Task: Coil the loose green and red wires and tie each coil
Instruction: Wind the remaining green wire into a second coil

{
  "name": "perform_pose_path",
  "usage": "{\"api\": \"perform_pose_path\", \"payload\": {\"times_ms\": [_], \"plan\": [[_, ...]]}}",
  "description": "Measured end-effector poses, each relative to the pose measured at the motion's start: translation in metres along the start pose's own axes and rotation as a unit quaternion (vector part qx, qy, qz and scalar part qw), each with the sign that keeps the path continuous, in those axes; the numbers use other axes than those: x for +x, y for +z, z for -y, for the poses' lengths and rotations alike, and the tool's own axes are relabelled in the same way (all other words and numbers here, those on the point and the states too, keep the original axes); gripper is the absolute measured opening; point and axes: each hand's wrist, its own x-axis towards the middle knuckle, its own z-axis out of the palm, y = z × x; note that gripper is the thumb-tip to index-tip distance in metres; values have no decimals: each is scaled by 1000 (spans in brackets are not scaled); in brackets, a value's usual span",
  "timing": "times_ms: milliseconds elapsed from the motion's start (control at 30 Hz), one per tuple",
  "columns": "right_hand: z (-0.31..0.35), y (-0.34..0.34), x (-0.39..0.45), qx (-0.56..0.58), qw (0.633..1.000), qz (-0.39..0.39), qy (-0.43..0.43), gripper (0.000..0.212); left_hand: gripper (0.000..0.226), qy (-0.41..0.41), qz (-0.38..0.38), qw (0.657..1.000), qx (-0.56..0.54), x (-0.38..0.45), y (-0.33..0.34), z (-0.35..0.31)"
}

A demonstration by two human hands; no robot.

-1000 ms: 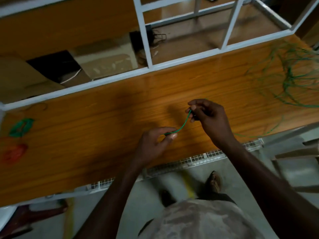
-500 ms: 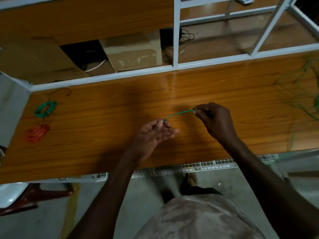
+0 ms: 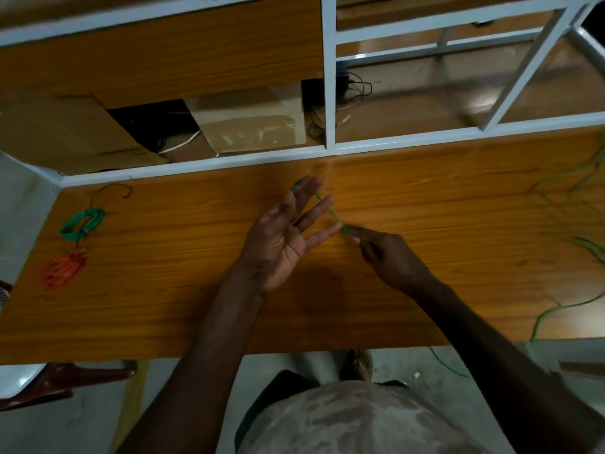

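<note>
A thin green wire (image 3: pixel 330 213) runs across the straight, spread fingers of my left hand (image 3: pixel 288 234), which is held palm up over the wooden table (image 3: pixel 163 290). My right hand (image 3: pixel 386 257) pinches the same wire just right of those fingers. More of the loose green wire (image 3: pixel 563 306) lies tangled at the table's right end and hangs over the front edge. At the table's left end lie a tied green coil (image 3: pixel 82 223) and a red coil (image 3: pixel 61 271).
A white metal frame (image 3: pixel 329 93) rises behind the table, with cardboard boxes (image 3: pixel 248 126) and dark cables beyond it. A dark red chair (image 3: pixel 65 381) stands at the lower left. My shoes and the grey floor show below the table's front edge.
My left hand has opened from a pinch to straight spread fingers and lifted away from me. The wire now lies around its fingers, and my right hand has dropped lower, still pinching it.
</note>
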Motion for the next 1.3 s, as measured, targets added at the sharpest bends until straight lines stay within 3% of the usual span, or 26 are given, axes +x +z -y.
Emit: {"api": "perform_pose_path", "payload": {"times_ms": [200,400,467,667,800,1033,1200,1300], "plan": [[53,15,-4,-6,985,156,-73,43,51,27,-52,991,123,35,-23,-12],[92,14,-2,28,971,210,-111,34,52,-5,-57,946,319,51,-71,-50],[113,-5,5,65,974,184,-113,27,53,-30,-36,924,380,45,-84,-58],[127,-51,68,58,993,-52,-83,20,51,-107,90,881,452,22,-93,-70],[101,-42,105,3,992,-124,-38,20,47,-128,164,896,392,8,-91,-82],[77,-15,113,14,993,-121,-3,20,47,-168,209,934,234,0,-93,-90],[64,5,102,36,994,-101,27,23,46,-161,186,966,83,7,-81,-87],[51,20,94,57,996,-71,24,20,50,-115,161,980,27,21,-72,-84]]}}
